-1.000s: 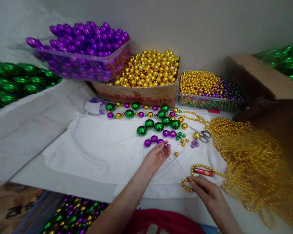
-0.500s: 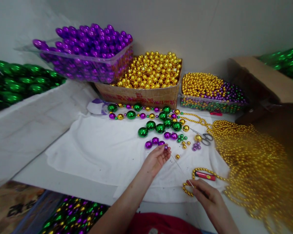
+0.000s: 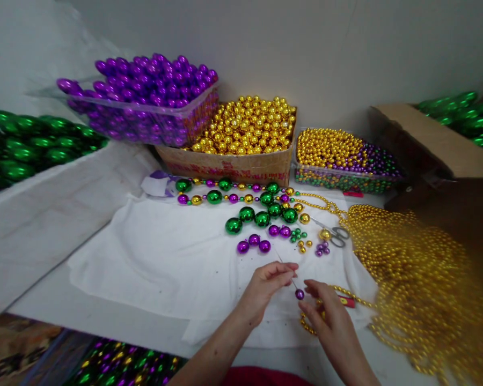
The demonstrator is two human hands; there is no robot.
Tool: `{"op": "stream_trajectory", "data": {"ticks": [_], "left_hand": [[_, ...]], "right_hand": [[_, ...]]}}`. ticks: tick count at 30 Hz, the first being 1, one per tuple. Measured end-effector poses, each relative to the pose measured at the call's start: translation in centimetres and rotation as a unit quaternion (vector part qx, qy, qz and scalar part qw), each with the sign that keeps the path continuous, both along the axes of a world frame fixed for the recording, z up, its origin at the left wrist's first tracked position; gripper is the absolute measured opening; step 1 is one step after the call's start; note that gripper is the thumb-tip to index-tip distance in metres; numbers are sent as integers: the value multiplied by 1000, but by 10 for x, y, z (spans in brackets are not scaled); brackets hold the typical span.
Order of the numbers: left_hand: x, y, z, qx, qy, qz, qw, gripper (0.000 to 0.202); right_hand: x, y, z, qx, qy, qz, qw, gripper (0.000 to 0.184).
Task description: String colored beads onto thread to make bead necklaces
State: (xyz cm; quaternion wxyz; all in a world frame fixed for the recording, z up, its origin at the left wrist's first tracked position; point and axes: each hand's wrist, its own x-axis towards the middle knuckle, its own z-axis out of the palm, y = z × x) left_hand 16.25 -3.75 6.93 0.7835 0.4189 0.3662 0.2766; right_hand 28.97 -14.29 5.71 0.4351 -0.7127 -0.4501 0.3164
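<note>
My left hand (image 3: 269, 281) pinches a thin, pale string (image 3: 293, 283); whether part of it is a needle I cannot tell. On the string, below the left fingertips, hangs a small purple bead (image 3: 299, 294). My right hand (image 3: 326, 311) is open beside that bead, thumb and fingers apart, with no clear contact. Under the right hand, partly hidden, lie a loop of gold bead chain (image 3: 348, 292) and a red lighter-like object (image 3: 347, 302). Beyond the hands are loose purple balls (image 3: 254, 240), large green balls (image 3: 262, 219) and small green, gold and purple beads (image 3: 322, 248).
A strung bead garland (image 3: 233, 198) lies across the white cloth (image 3: 145, 257). Scissors (image 3: 338, 237) rest near a gold bead chain heap (image 3: 418, 284). Behind stand a purple-ball tub (image 3: 145, 110), a gold-ball carton (image 3: 229, 166) and a small-bead tub (image 3: 346, 179). Boxes flank both sides.
My left hand has come down and nearer, now pinching the string. The purple bead has moved from the left fingertips down towards my right hand, which has let go of the string.
</note>
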Motion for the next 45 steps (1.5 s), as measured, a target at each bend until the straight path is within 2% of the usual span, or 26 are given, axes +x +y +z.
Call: {"op": "stream_trajectory", "data": {"ticks": [2, 3, 5, 7, 11, 14, 16, 19, 22, 26, 33, 36, 40, 42, 45], "left_hand": [[-3, -2, 5, 26, 5, 10, 1000, 10], [-4, -3, 8, 32, 2, 12, 999, 10], [-5, -5, 12, 29, -3, 23, 999, 10], [-6, -7, 13, 21, -1, 46, 999, 10], [-9, -10, 5, -15, 0, 58, 998, 14], [-10, -13, -4, -42, -7, 53, 998, 18], [-10, -12, -10, -33, -6, 27, 999, 20], [-13, -1, -14, -15, 10, -27, 999, 22], [-19, 14, -17, 19, 55, 0, 998, 25], [-24, 27, -20, 66, 99, 35, 992, 21], [-18, 21, -26, 66, 122, 4, 990, 18], [-12, 26, -26, 94, 125, -9, 988, 20], [-6, 38, -24, 151, 143, -12, 978, 18], [-6, 48, -22, 216, 178, -22, 960, 17], [-5, 71, -16, 326, 250, -23, 911, 17]], "right_hand": [[0, 1, 6, 22, -42, 13, 999, 35], [-2, 3, 9, 24, -39, 21, 999, 31], [-5, 9, 13, 4, 23, 37, 999, 20], [-7, 13, 14, -25, 120, 43, 992, 25], [-7, 11, 11, -62, 275, -6, 959, 32], [-6, 4, 5, -78, 320, -33, 944, 37], [-3, -1, 4, -79, 343, -46, 935, 37], [7, -4, 5, -41, 418, -96, 902, 30], [21, -3, 9, 25, 488, -122, 864, 22], [33, 1, 15, 65, 514, -110, 848, 14], [30, 9, 44, 99, 572, -61, 812, 8], [35, 20, 44, 107, 571, -60, 812, 9], [41, 27, 32, 99, 573, -92, 808, 11], [38, 23, 27, 94, 576, -92, 807, 11], [31, 12, 24, 87, 570, -77, 814, 11]]}}
